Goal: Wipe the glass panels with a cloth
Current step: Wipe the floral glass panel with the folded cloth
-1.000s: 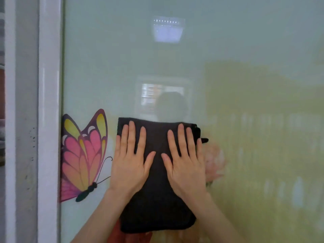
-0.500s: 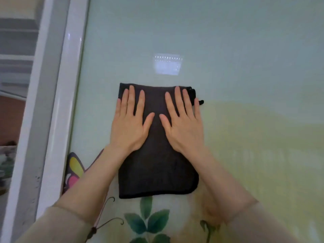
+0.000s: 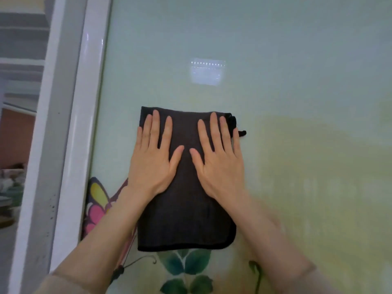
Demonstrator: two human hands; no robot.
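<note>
Flat now, left hand (image 3: 153, 164) and right hand (image 3: 220, 165), fingers splayed, ungripping, on dark cloth (image 3: 186, 219) against glass panel (image 3: 297, 102).

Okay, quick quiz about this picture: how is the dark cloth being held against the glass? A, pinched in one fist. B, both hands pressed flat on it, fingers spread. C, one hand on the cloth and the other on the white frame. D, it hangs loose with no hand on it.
B: the left hand and right hand both lie flat, fingers spread, on the dark cloth against the glass panel.
</note>
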